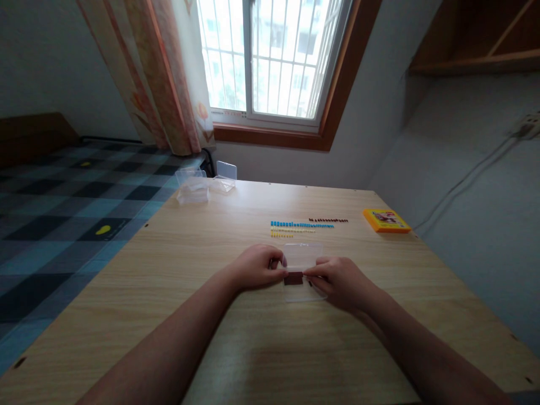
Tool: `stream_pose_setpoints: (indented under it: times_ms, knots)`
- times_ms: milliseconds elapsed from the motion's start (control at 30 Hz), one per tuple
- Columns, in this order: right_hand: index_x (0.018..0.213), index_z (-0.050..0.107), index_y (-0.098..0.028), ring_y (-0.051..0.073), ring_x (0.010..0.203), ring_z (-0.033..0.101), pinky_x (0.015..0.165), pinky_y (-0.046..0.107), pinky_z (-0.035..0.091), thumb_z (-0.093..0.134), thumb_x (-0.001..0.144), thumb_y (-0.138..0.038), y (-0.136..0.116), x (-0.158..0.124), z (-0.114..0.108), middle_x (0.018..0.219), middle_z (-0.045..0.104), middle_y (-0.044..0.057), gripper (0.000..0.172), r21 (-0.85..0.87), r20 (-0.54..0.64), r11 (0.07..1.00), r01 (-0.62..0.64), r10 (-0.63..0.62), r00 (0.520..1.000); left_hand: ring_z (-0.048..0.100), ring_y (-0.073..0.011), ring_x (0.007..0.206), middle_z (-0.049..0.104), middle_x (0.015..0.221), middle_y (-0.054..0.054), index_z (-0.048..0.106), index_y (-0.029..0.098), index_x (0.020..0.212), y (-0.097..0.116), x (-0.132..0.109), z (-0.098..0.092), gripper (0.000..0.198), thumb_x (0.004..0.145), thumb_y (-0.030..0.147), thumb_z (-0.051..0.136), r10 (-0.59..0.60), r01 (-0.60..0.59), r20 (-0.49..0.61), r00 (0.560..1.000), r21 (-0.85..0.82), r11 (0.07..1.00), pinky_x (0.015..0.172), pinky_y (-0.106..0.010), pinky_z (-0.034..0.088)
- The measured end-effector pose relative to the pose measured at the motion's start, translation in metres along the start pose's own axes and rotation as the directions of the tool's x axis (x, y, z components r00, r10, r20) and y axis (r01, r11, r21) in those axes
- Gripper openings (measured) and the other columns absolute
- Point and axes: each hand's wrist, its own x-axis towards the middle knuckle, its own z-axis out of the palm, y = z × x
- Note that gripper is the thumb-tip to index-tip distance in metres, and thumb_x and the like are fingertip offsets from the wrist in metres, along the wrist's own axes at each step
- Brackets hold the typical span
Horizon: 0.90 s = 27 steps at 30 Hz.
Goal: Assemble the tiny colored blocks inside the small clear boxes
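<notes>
Head view: beyond the clear box (314,292), rows of small blue pieces (301,224), yellowish pieces (282,236) and brownish-red pieces (328,220) are laid out on the table (169,292). The box is opened, and its transparent lid (304,254) is set between its base and those rows. To the box's far right, an orange-yellow package (387,221) is placed; to its far left, open clear cases (193,190) are seen. The box's left side is pinched by the left hand (259,267), fingers curled. From its right, the right hand (341,279) is extended towards the dark red block (293,278) inside. Whether anything is gripped by its fingertips cannot be told; the box's right edge is partly covered.
</notes>
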Motion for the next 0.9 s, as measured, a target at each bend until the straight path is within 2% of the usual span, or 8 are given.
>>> stream_pose_setpoints:
  times_ms: [700, 900]
  knots:
    - [0.094, 0.080, -0.025, 0.015, 0.072, 0.063, 0.065, 0.026, 0.038, 0.058, 0.095, -0.021, 0.001, 0.000, -0.004, 0.084, 0.073, 0.003, 0.023, 0.017, 0.004, 1.000, -0.013, 0.013, 1.000, 0.054, -0.0152, 0.065, 0.061, 0.068, 0.003, 0.075, 0.020, 0.086, 0.002, 0.000, -0.001, 0.015, 0.078, 0.030, 0.067, -0.004, 0.004, 0.000, 1.000, -0.012, 1.000, 0.061, -0.026, 0.035]
    - [0.097, 0.080, -0.026, 0.013, 0.072, 0.064, 0.065, 0.024, 0.040, 0.059, 0.091, -0.017, 0.011, -0.007, -0.016, 0.086, 0.074, 0.001, 0.023, 0.129, 0.087, 0.988, 0.079, -0.091, 0.992, 0.053, -0.0149, 0.065, 0.059, 0.066, 0.003, 0.072, 0.020, 0.081, 0.003, 0.000, -0.002, 0.013, 0.079, 0.032, 0.067, 0.000, 0.000, -0.009, 1.000, -0.022, 1.000, 0.060, -0.026, 0.034]
